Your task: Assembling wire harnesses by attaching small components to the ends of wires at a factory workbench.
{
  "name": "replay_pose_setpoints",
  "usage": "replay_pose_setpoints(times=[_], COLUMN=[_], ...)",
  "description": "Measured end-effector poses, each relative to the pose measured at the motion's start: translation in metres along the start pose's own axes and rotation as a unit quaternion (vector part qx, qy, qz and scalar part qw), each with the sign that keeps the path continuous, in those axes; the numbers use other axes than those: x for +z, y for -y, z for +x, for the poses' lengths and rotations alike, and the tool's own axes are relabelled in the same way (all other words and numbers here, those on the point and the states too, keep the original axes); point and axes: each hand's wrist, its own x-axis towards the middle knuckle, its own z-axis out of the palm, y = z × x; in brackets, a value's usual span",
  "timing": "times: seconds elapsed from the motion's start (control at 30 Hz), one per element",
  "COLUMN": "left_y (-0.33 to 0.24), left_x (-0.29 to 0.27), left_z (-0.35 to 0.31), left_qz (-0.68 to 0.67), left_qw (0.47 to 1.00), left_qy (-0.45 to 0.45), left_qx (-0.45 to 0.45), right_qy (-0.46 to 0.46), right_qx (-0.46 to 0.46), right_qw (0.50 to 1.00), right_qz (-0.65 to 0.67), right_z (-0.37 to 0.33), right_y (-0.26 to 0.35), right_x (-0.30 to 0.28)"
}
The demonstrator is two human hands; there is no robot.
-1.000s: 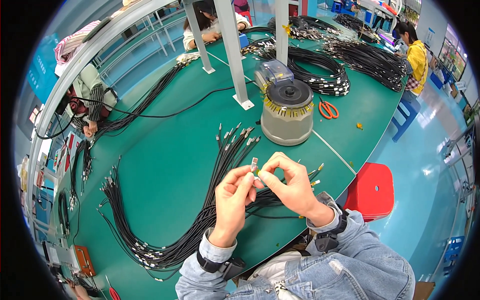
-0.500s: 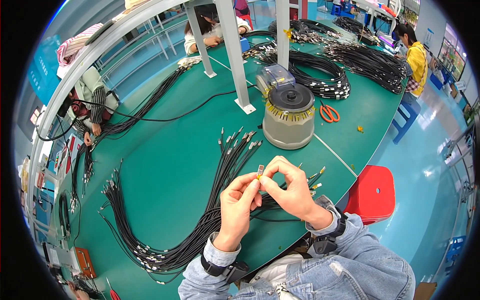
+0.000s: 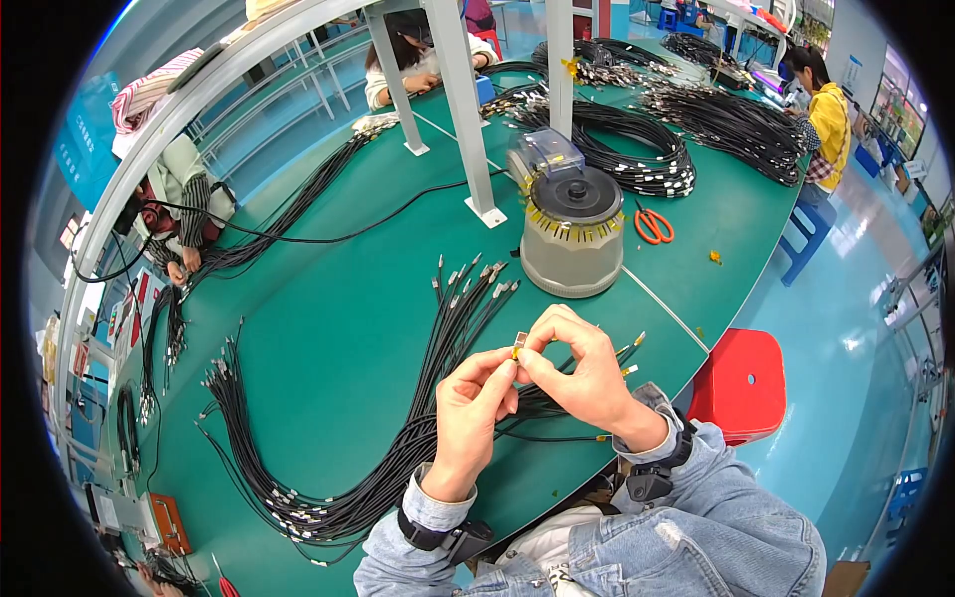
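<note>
My left hand and my right hand meet above the near part of the green table. Between their pinched thumbs and forefingers is a small metal cable connector, with a bit of yellow tape at its base. Most of whatever cable hangs from it is hidden by my hands. Under and beside them lies a bundle of black cables, curving to the left, its silvery plug ends fanned out. A few cable ends with yellow tape show just beyond my right hand.
A round grey tape dispenser ringed with yellow strips stands ahead, beside orange-handled scissors. Metal posts rise from the green table. More cable coils lie farther back. A red stool is at right; other people work around the table.
My right hand has shifted slightly, and its fingers now cover a little more of the connector's top. The left hand stays nearly in place, still pinching.
</note>
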Motion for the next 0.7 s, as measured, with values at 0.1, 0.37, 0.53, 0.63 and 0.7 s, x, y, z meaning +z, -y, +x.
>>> replay_pose_setpoints(times=[0.1,0.37,0.53,0.63,0.7], left_y=[0.0000,-0.0017,-0.0046,-0.0048,-0.0062], left_x=[-0.0005,0.0034,0.0052,0.0030,0.0028], left_z=[-0.0003,-0.0029,-0.0012,-0.0001,-0.0005], left_qz=[0.001,0.020,0.018,0.002,-0.028], left_qw=[1.000,1.000,1.000,1.000,0.999], left_qy=[0.001,0.008,-0.006,-0.014,-0.028], left_qx=[0.000,0.020,0.019,0.005,-0.007], right_qy=[-0.004,-0.010,0.017,0.031,0.038], right_qx=[0.000,0.001,-0.002,0.016,0.024], right_qw=[1.000,1.000,0.999,0.999,0.999], right_qz=[-0.005,-0.019,-0.033,-0.019,-0.011], right_z=[-0.0004,-0.0023,-0.0027,-0.0047,-0.0064], right_y=[0.0009,0.0038,0.0068,0.0074,0.0081], right_x=[0.0008,0.0005,-0.0017,-0.0034,-0.0043])
